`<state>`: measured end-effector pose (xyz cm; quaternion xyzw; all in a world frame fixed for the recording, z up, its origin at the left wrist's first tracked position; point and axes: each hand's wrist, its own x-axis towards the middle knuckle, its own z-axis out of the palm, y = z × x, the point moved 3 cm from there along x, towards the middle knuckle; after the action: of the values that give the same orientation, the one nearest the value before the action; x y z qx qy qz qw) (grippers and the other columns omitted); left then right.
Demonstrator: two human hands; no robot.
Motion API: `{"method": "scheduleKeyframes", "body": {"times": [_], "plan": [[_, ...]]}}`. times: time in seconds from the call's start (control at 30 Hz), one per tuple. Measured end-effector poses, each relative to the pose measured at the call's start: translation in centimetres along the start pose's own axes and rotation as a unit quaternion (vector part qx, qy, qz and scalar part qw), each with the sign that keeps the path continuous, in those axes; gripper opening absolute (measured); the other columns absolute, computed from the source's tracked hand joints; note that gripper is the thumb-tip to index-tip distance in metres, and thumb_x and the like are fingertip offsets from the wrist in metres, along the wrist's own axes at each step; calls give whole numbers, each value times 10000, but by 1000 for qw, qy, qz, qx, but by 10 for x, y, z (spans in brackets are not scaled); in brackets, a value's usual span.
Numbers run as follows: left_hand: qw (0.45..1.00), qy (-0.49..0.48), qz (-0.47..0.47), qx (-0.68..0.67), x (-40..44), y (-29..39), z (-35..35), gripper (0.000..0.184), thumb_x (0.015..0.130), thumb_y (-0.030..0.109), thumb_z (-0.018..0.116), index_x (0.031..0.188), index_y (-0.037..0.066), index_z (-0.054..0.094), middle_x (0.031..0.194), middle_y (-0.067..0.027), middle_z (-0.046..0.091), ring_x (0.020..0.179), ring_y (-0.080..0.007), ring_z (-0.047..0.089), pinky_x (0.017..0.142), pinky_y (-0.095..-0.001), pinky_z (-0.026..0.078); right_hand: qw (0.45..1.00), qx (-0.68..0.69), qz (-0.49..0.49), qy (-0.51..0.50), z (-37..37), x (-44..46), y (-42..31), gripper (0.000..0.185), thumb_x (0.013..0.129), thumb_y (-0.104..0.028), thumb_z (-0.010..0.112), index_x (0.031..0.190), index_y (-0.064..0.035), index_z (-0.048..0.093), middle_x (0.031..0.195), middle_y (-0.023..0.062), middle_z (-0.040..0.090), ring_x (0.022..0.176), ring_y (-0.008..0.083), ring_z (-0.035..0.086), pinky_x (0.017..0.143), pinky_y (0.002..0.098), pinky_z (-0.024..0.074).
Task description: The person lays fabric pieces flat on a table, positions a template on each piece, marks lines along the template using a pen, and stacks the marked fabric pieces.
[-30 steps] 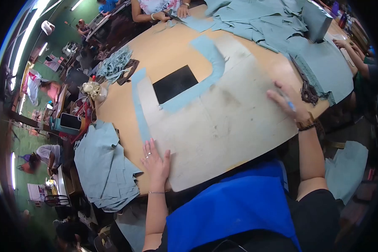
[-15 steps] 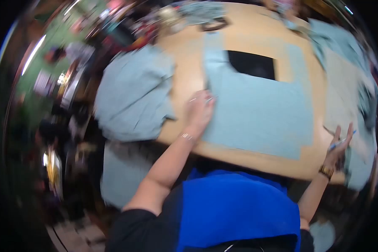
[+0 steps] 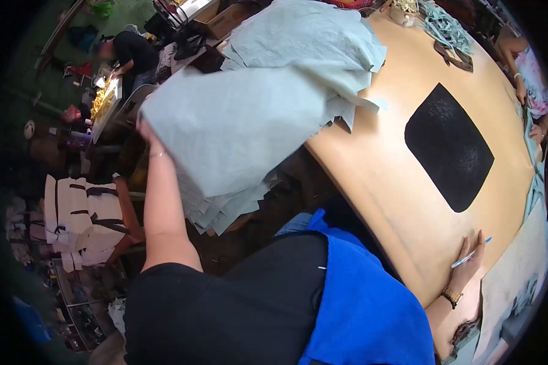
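A large light blue-grey fabric piece hangs from my left hand, which grips its far left corner out beyond the table's edge. Beneath and behind it lies a stack of similar fabric pieces. My right hand rests on the wooden table near its right side, with a blue and white pen between its fingers. A black panel lies bare on the table, left of and beyond that hand.
A pale pattern sheet and more fabric lie at the right edge. Fabric strips are at the far end. Another person works across the table; a person in black bends over a bench at the upper left.
The pattern sheet moved off to the right, uncovering the blue-grey fabric. My left hand has since lifted that fabric off the table to the left. The view has turned left.
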<state>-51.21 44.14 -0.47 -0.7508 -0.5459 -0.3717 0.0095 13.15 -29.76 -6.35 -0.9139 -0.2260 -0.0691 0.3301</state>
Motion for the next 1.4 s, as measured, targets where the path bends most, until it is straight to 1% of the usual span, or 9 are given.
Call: {"method": "scheduleKeyframes", "body": {"times": [0.13, 0.33, 0.37, 0.53, 0.77, 0.97, 1.07, 1.23, 1.4], "plan": [[804, 305, -454, -233, -99, -20, -50, 373, 909, 194, 505, 1211, -11, 577, 1223, -124, 619, 1079, -245, 615, 894, -385, 512, 1000, 2, -5, 6, -5, 1, 1, 454, 927, -126, 615, 1338, 18, 487, 1362, 156, 523, 1269, 251, 480, 1087, 354, 347], [702, 312, -608, -202, -172, -28, -38, 377, 891, 83, 461, 1220, -85, 533, 1200, -183, 616, 1028, -325, 642, 857, -456, 545, 1000, -1, -7, 5, -7, 2, -4, 440, 917, -113, 629, 1313, 34, 504, 1342, 157, 536, 1258, 252, 489, 1089, 356, 350], [782, 241, -515, -256, -153, -79, -16, 339, 907, 123, 461, 1166, -68, 565, 1159, -179, 630, 1016, -322, 645, 831, -457, 547, 1000, -3, -5, 5, -7, 3, -4, 436, 916, -110, 628, 1309, 37, 506, 1339, 159, 538, 1257, 253, 489, 1089, 356, 351], [787, 33, -402, -467, 21, -47, -5, 320, 960, 282, 517, 1067, -4, 612, 1052, -122, 667, 996, -283, 644, 841, -455, 533, 1000, -19, 0, -2, -5, 4, -1, 421, 917, -108, 626, 1292, 46, 512, 1329, 173, 542, 1247, 261, 499, 1090, 357, 351], [746, 239, -270, -561, 125, 139, -82, 356, 973, 124, 312, 1196, -44, 533, 1229, -212, 569, 1101, -369, 596, 969, -537, 483, 1000, -26, 8, 3, -5, 3, -4, 416, 921, -108, 621, 1289, 50, 509, 1318, 182, 548, 1240, 269, 506, 1086, 369, 361], [792, 241, -272, -491, 20, 78, -99, 334, 929, 170, 497, 1213, 18, 583, 1268, -157, 576, 1154, -317, 567, 949, -484, 482, 999, -47, 3, -1, -6, 3, -6, 408, 917, -115, 626, 1279, 41, 522, 1319, 175, 550, 1240, 270, 507, 1075, 369, 371], [855, 272, -380, -224, -78, 20, -85, 356, 900, 114, 403, 1158, -76, 557, 1178, -217, 594, 1007, -337, 605, 889, -456, 496, 999, -44, -6, 2, -6, 4, -3, 409, 913, -118, 632, 1279, 31, 527, 1315, 169, 554, 1234, 272, 512, 1070, 370, 375], [860, 223, -426, 173, -197, -37, -38, 391, 912, 231, 577, 1195, -35, 530, 1339, -302, 434, 1263, -398, 423, 1000, -475, 385, 998, -61, -16, 29, -5, 2, 10, 407, 885, -91, 649, 1265, 9, 543, 1287, 155, 575, 1207, 280, 532, 1057, 372, 387], [999, 40, 35, 0, -109, 115, 87, 442, 907, 243, 635, 1257, 11, 495, 1409, -247, 373, 1314, -359, 362, 1072, -454, 311, 998, -45, -21, 45, -10, 1, -4, 413, 856, -69, 666, 1249, -8, 554, 1257, 157, 593, 1199, 300, 537, 1048, 383, 398]]}}
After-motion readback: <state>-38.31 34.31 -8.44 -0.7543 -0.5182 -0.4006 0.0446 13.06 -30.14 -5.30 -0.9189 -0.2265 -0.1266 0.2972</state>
